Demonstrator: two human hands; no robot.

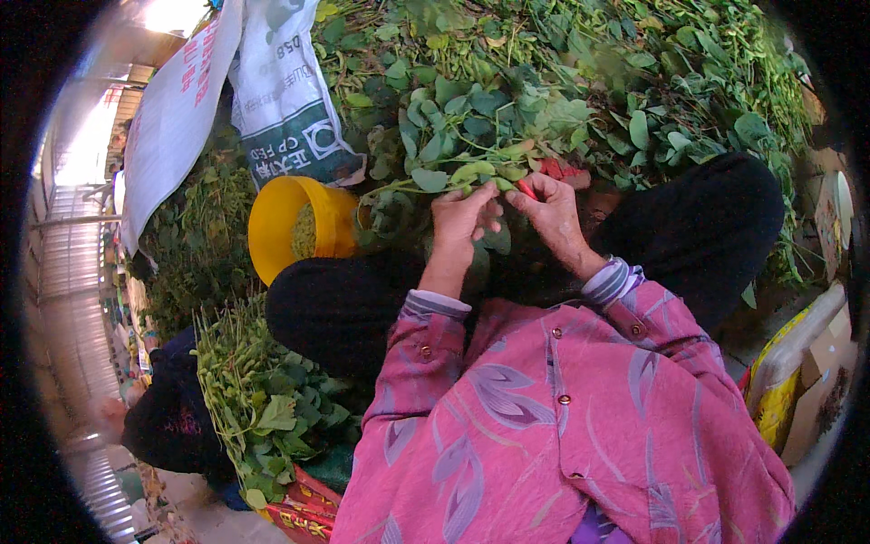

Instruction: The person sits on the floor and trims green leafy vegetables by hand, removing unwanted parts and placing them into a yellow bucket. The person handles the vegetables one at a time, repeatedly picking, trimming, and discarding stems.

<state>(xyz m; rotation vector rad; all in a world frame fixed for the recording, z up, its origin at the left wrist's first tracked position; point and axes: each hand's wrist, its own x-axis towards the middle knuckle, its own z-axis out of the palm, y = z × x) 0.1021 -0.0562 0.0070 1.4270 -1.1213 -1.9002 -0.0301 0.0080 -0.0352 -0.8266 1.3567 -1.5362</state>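
My left hand [467,214] pinches a leafy soybean stem with green pods [474,170] between thumb and fingers. Close beside it on the right, my right hand [552,212] grips a small red object [525,190], mostly hidden by the fingers; its kind is unclear. Its tip is against or very near a pod by my left fingertips. Broad green leaves [442,115] spread beyond both hands. To the left of my left hand, a yellow plastic bucket [268,228] leans tilted, with pale green beans or pods [304,231] inside.
A big heap of soybean plants [612,75] lies ahead. White feed sacks [279,75] with printing stand at the upper left. More podded stalks [272,401] lie beside my left knee [333,306], near a dark bundle or garment [177,415]. Cardboard and a yellow package [781,408] stand at right.
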